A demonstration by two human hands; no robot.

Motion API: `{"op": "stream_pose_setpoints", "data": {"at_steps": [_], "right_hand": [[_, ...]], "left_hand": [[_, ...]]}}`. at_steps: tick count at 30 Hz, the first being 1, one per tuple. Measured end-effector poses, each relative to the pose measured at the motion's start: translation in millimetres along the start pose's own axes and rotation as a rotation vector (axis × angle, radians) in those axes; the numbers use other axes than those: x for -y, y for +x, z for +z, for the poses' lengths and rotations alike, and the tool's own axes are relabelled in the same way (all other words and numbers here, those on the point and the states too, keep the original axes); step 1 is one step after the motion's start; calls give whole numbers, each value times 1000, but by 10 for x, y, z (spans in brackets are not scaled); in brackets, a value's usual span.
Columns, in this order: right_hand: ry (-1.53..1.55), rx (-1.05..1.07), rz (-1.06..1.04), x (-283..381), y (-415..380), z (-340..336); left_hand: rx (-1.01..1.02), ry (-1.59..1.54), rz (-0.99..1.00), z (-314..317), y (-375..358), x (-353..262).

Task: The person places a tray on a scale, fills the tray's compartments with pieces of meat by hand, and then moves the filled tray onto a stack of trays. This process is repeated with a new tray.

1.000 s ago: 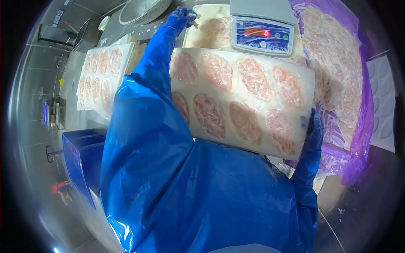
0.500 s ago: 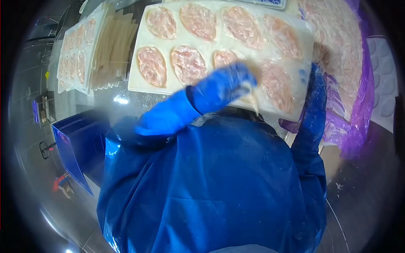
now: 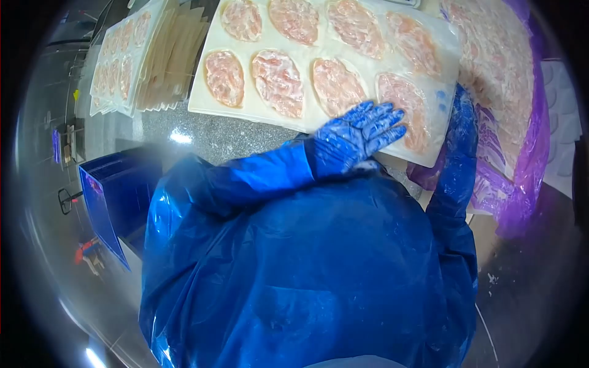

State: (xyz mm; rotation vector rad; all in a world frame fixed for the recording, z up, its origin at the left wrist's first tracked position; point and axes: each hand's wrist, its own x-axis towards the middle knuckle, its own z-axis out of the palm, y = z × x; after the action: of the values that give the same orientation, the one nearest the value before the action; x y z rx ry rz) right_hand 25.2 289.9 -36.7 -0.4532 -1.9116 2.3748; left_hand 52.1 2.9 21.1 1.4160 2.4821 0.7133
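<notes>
My left hand (image 3: 362, 136), in a wet blue glove, is open with its fingers stretched out and nothing visible in it. It lies at the near edge of a white tray (image 3: 245, 110), its fingertips over the border between two hollows. Pale pink raw meat fills the tray's oval hollows, including a meat portion (image 3: 337, 86) just beyond the fingers and another meat portion (image 3: 402, 104) to their right. My right hand (image 3: 464, 103) reaches between the tray's right edge and a large mass of raw meat (image 3: 491, 55); its fingers are hidden.
Purple plastic sheeting (image 3: 534, 141) borders the meat mass on the right. Beyond it lies another white moulded tray (image 3: 561, 116). Filled trays (image 3: 123, 61) lean in a stack at the upper left of the metal table (image 3: 215, 135). A blue bin (image 3: 116, 190) stands below them.
My left hand has turned and opened, moving toward my body; the pale strip hanging from it is no longer visible. The view has shifted slightly, and my right arm stays about where it was.
</notes>
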Motion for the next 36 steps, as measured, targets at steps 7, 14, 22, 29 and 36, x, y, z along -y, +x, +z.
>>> {"op": "stream_pose_setpoints", "data": {"at_steps": [7, 14, 22, 29, 36], "right_hand": [[6, 40, 2, 40, 65, -83], [15, 62, 18, 6, 61, -123], [16, 82, 46, 7, 80, -169], [1, 97, 57, 55, 99, -195], [-23, 95, 65, 86, 63, -154]], "left_hand": [[-149, 25, 20, 76, 192, 51], [-663, -1129, -59, -762, 96, 403], [-249, -96, -73, 342, 617, -283], [-433, 77, -287, 142, 580, -19], [-409, -30, -56, 5, 500, -171]]}}
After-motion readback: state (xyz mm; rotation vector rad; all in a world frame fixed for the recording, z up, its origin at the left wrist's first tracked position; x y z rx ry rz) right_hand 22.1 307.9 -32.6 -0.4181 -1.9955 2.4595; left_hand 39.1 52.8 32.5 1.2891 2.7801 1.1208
